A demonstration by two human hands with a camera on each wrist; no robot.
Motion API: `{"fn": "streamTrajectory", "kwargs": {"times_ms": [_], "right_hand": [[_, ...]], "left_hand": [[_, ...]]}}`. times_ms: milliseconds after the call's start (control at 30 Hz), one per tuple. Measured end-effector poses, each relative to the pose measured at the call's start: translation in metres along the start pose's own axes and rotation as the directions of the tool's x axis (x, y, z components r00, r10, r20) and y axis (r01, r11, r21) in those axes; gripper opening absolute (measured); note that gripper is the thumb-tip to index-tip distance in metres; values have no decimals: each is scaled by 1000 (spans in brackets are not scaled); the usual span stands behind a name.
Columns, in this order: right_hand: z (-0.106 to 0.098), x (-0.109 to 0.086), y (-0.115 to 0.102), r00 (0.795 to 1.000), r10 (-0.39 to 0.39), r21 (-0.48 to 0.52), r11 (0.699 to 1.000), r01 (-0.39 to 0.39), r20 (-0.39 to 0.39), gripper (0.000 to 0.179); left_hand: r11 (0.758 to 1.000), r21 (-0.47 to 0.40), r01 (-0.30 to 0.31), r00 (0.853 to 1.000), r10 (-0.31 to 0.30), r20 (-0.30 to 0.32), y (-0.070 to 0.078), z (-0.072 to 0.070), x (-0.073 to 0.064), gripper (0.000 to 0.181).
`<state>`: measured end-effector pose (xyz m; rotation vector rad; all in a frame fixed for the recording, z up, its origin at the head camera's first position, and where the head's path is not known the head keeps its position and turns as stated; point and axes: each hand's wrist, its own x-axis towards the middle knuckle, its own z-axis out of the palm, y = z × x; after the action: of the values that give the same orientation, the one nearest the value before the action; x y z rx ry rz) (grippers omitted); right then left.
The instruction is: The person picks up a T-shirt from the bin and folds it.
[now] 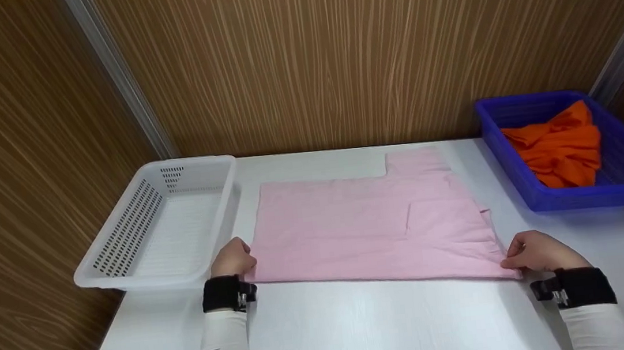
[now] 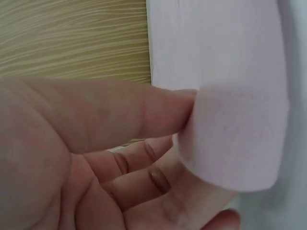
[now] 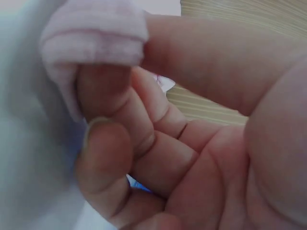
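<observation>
A pink shirt [image 1: 340, 218] lies spread sideways on the white table, its near side folded over into a long straight edge. At the left end of that edge my left hand [image 1: 234, 258] pinches the fabric; in the left wrist view the pink cloth [image 2: 240, 139] passes between thumb and fingers. My right hand [image 1: 543, 252] pinches the near right corner of the shirt. Close up in the right wrist view, layered pink cloth [image 3: 96, 38] sits between thumb and forefinger, while the other fingers curl below. A sleeve [image 1: 415, 161] points toward the back wall.
A white perforated basket [image 1: 84, 274] stands on the left, close to my left hand. At the back right a blue basket [image 1: 592, 195] holds a crumpled orange cloth [image 1: 561, 149]. Wood-patterned panels [image 1: 300, 60] rise behind and beside the white table [image 1: 363, 332].
</observation>
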<state>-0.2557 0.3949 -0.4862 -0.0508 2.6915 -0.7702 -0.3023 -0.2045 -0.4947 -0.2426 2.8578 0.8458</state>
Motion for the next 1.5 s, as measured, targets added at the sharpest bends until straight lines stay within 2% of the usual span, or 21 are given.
{"fn": "streamTrajectory", "kwargs": {"times_ms": [67, 133, 200, 267, 367, 467, 567, 667, 800, 933, 1067, 1167, 1267, 1367, 1500], "right_hand": [[0, 0, -2, 1000, 2, -15, 1000, -2, -8, 27], [-1, 0, -5, 1000, 4, -30, 1000, -4, -24, 28], [-1, -1, -11, 997, 1, -48, 999, -5, -73, 28], [2, -1, -19, 986, -13, -58, 998, 4, -164, 31], [12, 1, -38, 951, -57, -67, 997, 38, -304, 39], [30, 7, -57, 913, -134, -76, 991, 113, -385, 39], [46, 14, -66, 904, -203, -105, 979, 176, -375, 39], [57, 18, -67, 915, -230, -159, 970, 186, -332, 39], [60, 19, -64, 939, -206, -202, 967, 153, -277, 40], [58, 18, -65, 941, -212, -226, 962, 153, -263, 35], [56, 15, -66, 946, -211, -238, 959, 152, -247, 27], [53, 14, -67, 958, -186, -226, 965, 136, -220, 24], [46, 14, -68, 971, -158, -202, 972, 121, -179, 25], [33, 19, -67, 981, -124, -153, 983, 101, -152, 32], [3, 39, -64, 983, -67, -42, 997, 61, -171, 45]], "left_hand": [[1000, 26, 17, 1000, -17, -12, 0, 1, 0, 26], [998, 51, 26, 999, -25, -30, 1, 2, 1, 34], [999, 47, 19, 997, -15, -69, 3, 4, 2, 38], [1000, 22, -21, 991, 24, -128, 9, 8, 3, 37], [991, -46, -123, 977, 112, -182, 23, 13, 2, 23], [977, -79, -197, 971, 183, -150, 33, 20, 3, 11], [975, -85, -203, 977, 197, -80, 32, 27, 4, 6], [979, -75, -189, 981, 185, -52, 27, 31, 5, 5], [980, -64, -189, 981, 185, -60, 20, 32, 7, 9], [984, -42, -172, 984, 170, -46, 16, 28, 8, 12], [992, -75, -97, 994, 101, 49, 16, 24, 7, 13], [992, -123, -38, 990, 54, 129, 17, 21, 5, 17], [987, -157, -22, 986, 47, 160, 19, 18, 4, 15], [988, -151, -41, 990, 61, 129, 24, 15, 7, 11], [992, -95, -78, 997, 78, -2, 37, 10, 21, 20]]}}
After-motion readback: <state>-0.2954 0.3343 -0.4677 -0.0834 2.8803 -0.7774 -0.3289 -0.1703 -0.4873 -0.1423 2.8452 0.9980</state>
